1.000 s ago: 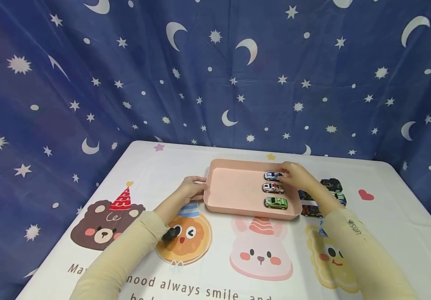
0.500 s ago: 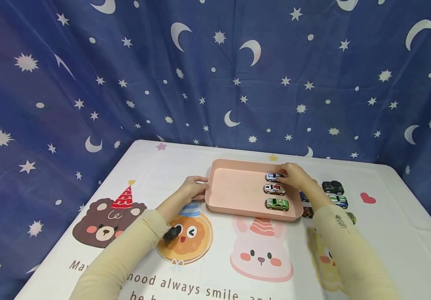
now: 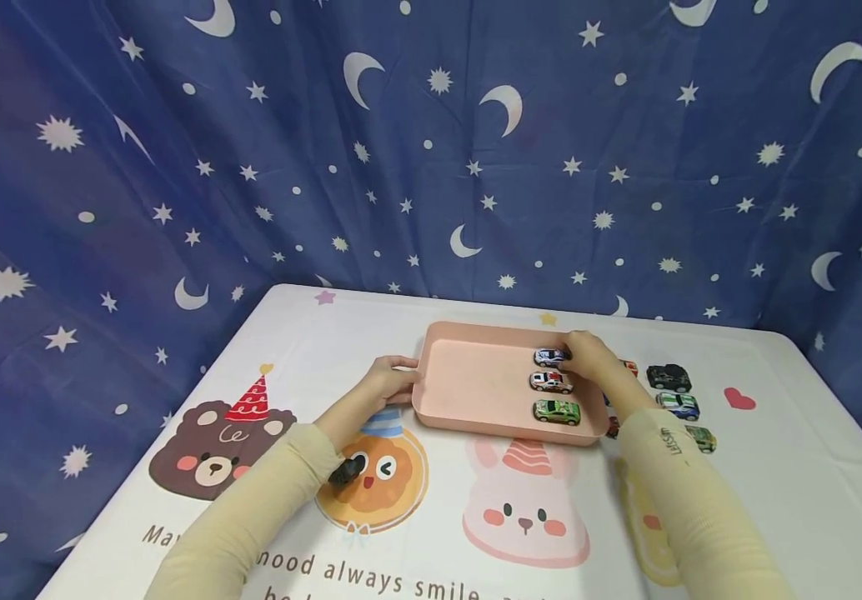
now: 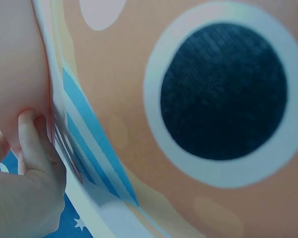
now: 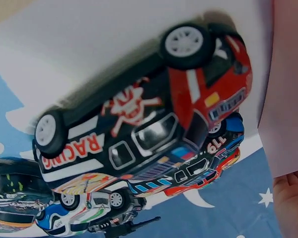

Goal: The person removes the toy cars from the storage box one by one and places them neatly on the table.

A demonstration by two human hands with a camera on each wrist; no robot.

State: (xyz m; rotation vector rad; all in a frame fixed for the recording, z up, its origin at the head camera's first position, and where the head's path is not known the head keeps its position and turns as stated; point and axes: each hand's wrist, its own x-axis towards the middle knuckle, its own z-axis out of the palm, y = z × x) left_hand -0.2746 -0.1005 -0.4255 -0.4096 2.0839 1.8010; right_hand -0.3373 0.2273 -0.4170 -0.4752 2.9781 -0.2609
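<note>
My left hand (image 3: 386, 379) grips the left end of the shallow pink tray (image 3: 506, 427), its fingertips against the wall in the left wrist view. Inside, three toy cars stand in a column near the right end: a white-and-blue toy car (image 3: 548, 357) at the back, a white-and-red one (image 3: 549, 382) in the middle, a green one (image 3: 555, 412) in front. Reaching over the tray's right wall, my right hand (image 3: 588, 354) has its fingertips right at the right end of the white-and-blue car. Whether it pinches that car I cannot tell.
Right of the tray stand several more toy cars, including a black one (image 3: 669, 378), a blue-and-white one (image 3: 679, 406), a green one (image 3: 702, 438) and a black-and-red racing car (image 5: 134, 114). A printed white cloth (image 3: 799, 475) covers the table; behind hangs a blue starry curtain (image 3: 401, 125).
My right fingers have drawn back slightly to the right, so more of the white-and-blue car shows. The right forearm has swung left, uncovering toy cars beside the tray. My left hand stays put.
</note>
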